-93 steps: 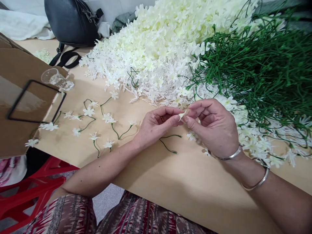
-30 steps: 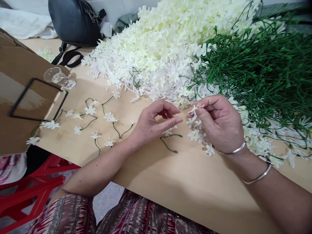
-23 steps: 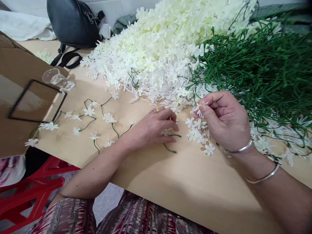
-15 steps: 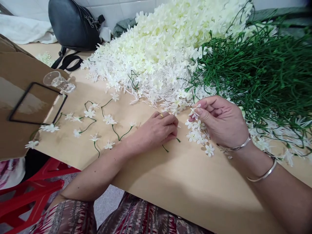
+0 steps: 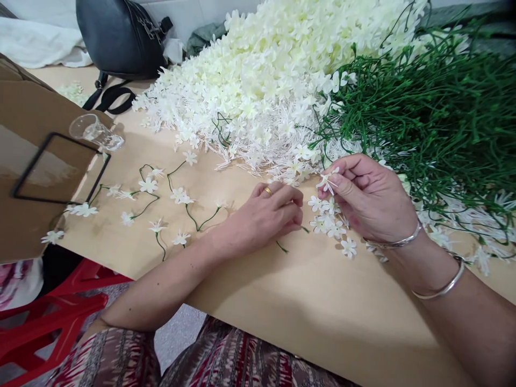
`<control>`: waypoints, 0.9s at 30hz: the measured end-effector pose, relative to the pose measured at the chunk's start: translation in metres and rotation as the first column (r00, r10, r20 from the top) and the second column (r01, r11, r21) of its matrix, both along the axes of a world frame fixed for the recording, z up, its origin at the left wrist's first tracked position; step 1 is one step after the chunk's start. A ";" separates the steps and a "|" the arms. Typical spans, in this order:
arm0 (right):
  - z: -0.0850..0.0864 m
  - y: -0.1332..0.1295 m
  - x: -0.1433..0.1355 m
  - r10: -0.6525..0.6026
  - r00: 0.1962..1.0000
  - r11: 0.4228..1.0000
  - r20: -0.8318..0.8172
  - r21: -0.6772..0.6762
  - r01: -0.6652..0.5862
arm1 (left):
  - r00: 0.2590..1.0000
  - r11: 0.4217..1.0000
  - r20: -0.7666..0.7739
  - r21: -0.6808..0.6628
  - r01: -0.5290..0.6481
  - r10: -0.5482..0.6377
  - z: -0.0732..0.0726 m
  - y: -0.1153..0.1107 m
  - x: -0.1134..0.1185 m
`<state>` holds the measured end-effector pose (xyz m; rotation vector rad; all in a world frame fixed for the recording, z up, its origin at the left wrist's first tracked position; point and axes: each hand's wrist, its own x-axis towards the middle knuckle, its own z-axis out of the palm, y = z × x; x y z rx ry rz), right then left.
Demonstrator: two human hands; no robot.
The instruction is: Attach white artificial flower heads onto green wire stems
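My left hand [image 5: 271, 212] is closed, its fingers curled just above the table. A green artificial stem [image 5: 282, 248] is held in it; two stem ends stick out below the fingers, and the rest is hidden. Across from it, my right hand [image 5: 368, 196] pinches a small white artificial flower [image 5: 329, 181] with thin stamens between thumb and fingers. Several loose white blossoms [image 5: 334, 226] lie on the table just under that hand. To the left of my left arm, several white flowers on green stems [image 5: 148, 185] are spread over the tabletop [image 5: 258, 306].
A big heap of white blossoms [image 5: 258, 80] covers the back, beside a pile of green stems [image 5: 435, 107] at right. A plastic cup [image 5: 97, 132] lies tilted by a cardboard box [image 5: 40, 129]. Behind stands a black bag [image 5: 121, 37]. Red stools [image 5: 56, 317] are below.
Both hands have shifted slightly to the right, the stem moving with my left hand and the flower with my right. The grips look the same.
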<state>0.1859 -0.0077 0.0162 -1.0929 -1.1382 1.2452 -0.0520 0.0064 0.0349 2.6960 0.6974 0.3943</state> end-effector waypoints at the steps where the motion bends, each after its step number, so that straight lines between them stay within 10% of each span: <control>1: 0.001 0.000 0.000 0.005 1.000 1.000 -0.001 -0.002 -0.005 | 0.992 0.997 0.116 -0.065 -0.043 0.051 -0.002 0.002 0.000; 5: 0.004 -0.001 0.002 0.038 0.999 0.999 0.038 -0.037 -0.036 | 0.821 0.874 0.441 -0.467 -0.133 0.361 -0.008 0.008 -0.001; 11: 0.004 -0.003 0.000 0.127 0.991 0.990 0.049 -0.068 -0.124 | 0.718 0.674 0.440 -0.737 -0.055 0.539 -0.012 0.007 0.002; 21: 0.008 -0.008 -0.004 0.231 0.971 0.967 0.063 -0.128 -0.222 | 0.756 0.764 0.454 -0.638 -0.092 0.471 -0.005 0.005 0.004; 27: 0.008 -0.007 -0.007 0.257 0.966 0.956 0.035 -0.152 -0.249 | 0.753 0.722 0.419 -0.684 -0.105 0.507 -0.004 0.003 0.006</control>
